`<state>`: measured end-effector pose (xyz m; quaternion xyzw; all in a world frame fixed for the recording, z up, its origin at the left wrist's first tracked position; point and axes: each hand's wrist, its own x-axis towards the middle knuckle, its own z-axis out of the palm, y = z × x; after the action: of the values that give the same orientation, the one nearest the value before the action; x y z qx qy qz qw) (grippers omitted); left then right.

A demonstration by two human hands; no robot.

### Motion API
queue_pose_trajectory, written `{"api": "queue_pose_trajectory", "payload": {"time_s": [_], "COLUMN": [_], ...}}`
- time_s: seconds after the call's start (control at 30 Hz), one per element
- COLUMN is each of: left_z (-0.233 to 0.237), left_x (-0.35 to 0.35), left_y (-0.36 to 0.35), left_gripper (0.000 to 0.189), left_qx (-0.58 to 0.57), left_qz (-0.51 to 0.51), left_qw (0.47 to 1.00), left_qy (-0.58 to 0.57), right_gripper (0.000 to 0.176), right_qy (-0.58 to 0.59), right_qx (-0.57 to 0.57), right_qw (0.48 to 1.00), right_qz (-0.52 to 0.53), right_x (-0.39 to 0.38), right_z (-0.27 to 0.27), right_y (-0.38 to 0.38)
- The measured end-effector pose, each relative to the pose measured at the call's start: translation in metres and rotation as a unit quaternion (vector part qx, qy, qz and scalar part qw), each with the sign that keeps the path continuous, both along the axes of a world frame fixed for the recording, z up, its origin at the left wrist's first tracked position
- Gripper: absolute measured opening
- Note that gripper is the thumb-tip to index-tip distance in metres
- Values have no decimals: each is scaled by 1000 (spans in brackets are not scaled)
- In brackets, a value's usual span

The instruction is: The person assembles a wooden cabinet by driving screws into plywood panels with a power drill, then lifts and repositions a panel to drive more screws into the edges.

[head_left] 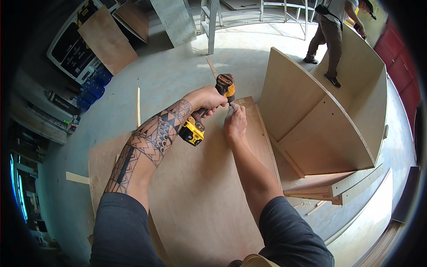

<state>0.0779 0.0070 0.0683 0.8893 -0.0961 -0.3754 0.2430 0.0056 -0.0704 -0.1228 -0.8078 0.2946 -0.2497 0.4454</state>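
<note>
A yellow and black cordless drill [192, 131] is in my left hand [207, 99], whose fingers wrap round its handle. Its head points down at the plywood panel [195, 191], near the far edge. Right by the drill's front end is my right hand [236, 122], its fingers closed together close to the bit. Whatever those fingers pinch is too small and too hidden to name. The panel lies flat below both forearms.
An open plywood cabinet box [307, 107] stands to the right on wooden supports [331, 189]. Another person [331, 35] works beside it. Blue water bottles [94, 89], a leaning plywood sheet [108, 40] and a stepladder [212, 26] stand beyond. Wood strips [138, 107] lie about.
</note>
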Motion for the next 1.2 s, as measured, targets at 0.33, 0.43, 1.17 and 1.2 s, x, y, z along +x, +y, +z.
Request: {"api": "queue_pose_trajectory", "payload": {"time_s": [0.33,0.43,1.17,1.2], "left_z": [-3,-2,-40,-39], "left_x": [2,2,10,9], "left_y": [-5,-5,4,4], "left_gripper": [20,19,20,20], "left_qx": [21,18,0,-6], "left_qz": [-12,-16,6,13], "left_qw": [1000,1000,999,999], "left_qy": [5,13,37,43], "right_gripper": [40,37,32,32], "right_qy": [4,5,17,20], "right_qx": [35,37,21,23], "right_qw": [999,998,999,998], "right_qz": [-34,-42,-47,-47], "right_x": [0,-1,1,1], "right_z": [11,13,12,13], "right_y": [2,2,3,3]}}
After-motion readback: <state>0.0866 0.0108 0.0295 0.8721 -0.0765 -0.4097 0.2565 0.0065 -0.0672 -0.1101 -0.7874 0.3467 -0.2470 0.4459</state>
